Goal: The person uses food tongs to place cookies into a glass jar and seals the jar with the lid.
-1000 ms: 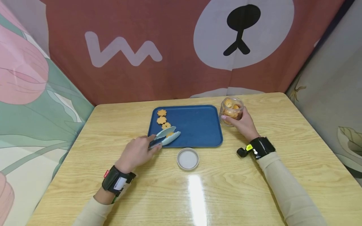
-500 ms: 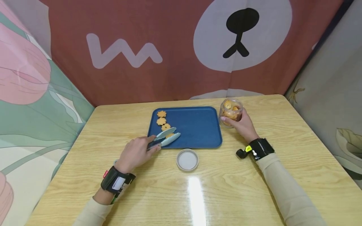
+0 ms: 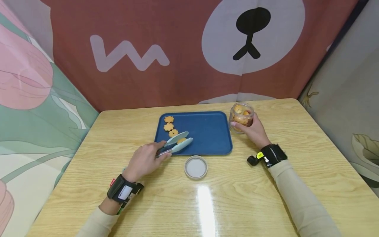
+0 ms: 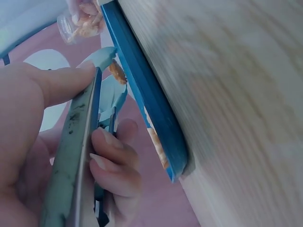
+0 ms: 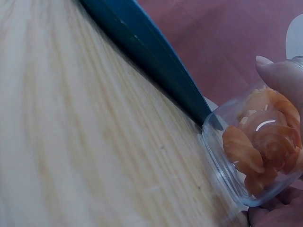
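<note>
My left hand (image 3: 145,160) grips a pair of tongs (image 3: 181,144) with pale blue tips, low over the front left of the blue tray (image 3: 207,131). Between the tips is a flower-shaped cookie (image 3: 181,140); the left wrist view shows this cookie (image 4: 117,72) on edge by the tray's rim. Several more cookies (image 3: 168,127) lie in a column along the tray's left side. My right hand (image 3: 255,131) holds a clear jar (image 3: 241,118) of cookies at the tray's right side, thumb and fingers around it. In the right wrist view, the jar (image 5: 258,142) stands upright on the table.
A round lid (image 3: 196,167) lies on the wooden table (image 3: 237,197) in front of the tray. Behind the table hangs a reddish-brown cloth (image 3: 177,85) with a printed animal face. A flowered cloth (image 3: 26,138) covers the left side.
The tongs have shifted slightly to the right with the cookie between their tips, away from the column on the left. My right hand and the jar stay where they were.
</note>
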### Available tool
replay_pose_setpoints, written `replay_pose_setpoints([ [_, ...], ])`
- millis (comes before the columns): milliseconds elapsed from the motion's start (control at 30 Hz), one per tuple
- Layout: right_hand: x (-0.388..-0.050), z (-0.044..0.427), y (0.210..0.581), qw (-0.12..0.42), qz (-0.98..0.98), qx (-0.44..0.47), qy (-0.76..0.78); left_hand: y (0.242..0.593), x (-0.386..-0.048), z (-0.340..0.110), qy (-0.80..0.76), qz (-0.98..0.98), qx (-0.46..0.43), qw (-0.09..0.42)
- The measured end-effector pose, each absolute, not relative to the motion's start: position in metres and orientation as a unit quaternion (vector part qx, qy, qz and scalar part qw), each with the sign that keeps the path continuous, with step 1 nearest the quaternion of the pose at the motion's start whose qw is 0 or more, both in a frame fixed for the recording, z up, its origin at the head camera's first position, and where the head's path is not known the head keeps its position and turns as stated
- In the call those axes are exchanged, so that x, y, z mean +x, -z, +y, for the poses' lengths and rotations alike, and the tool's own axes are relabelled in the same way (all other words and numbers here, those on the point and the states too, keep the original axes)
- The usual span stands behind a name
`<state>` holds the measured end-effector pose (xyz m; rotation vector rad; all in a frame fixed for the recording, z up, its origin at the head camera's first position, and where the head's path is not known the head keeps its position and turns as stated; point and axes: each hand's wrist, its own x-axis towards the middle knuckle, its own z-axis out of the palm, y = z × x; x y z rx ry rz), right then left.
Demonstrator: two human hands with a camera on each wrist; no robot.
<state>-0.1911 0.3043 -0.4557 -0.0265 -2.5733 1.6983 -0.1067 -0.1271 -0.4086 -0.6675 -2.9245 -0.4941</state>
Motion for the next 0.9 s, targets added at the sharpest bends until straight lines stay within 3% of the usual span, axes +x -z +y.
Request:
replay_pose_setpoints([
  [900,-0.192,0.306,0.457,0.036,-0.831,-0.001,-0.556,0.39,-0.113,-0.115,0.17,-0.954,-0.228,0.095],
])
